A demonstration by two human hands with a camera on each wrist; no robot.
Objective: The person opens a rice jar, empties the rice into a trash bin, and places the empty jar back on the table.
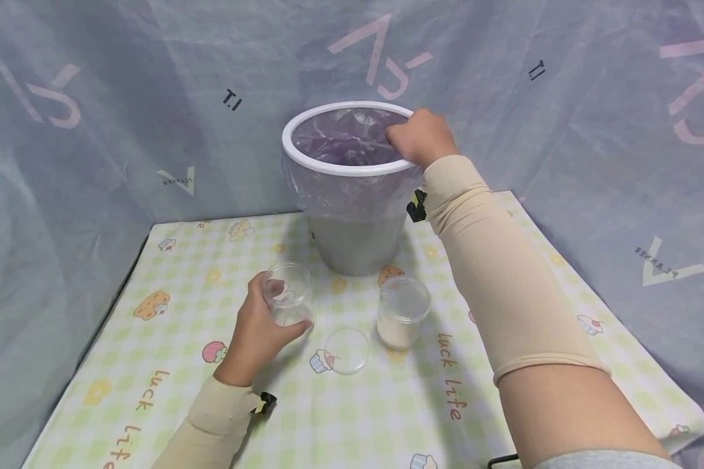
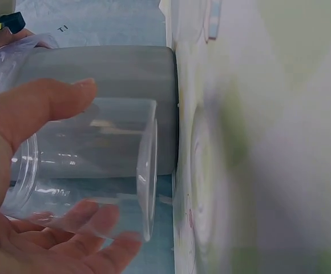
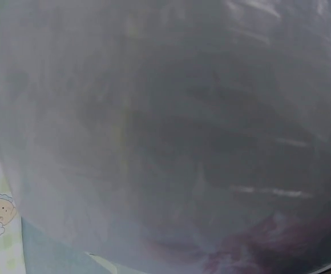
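Note:
In the head view my left hand (image 1: 257, 335) curls round a clear plastic jar (image 1: 287, 290), thumb on one side and fingers on the other. The left wrist view shows the same jar (image 2: 97, 171) with its base close to the cloth; whether it touches cannot be told. My right hand (image 1: 425, 138) grips the white rim of a grey trash can (image 1: 358, 244) lined with a clear bag, its fingers reaching inside and partly hidden. The right wrist view is filled by the can's bag-covered side (image 3: 125, 125). A clear round lid (image 1: 348, 352) lies flat between the hands.
A second clear jar (image 1: 403, 312) with pale contents at its bottom stands right of the lid. A checked, printed cloth (image 1: 176, 326) covers the table. Grey-blue fabric (image 1: 229, 156) hangs behind and at both sides. A thin black object (image 1: 503, 460) shows at the front edge.

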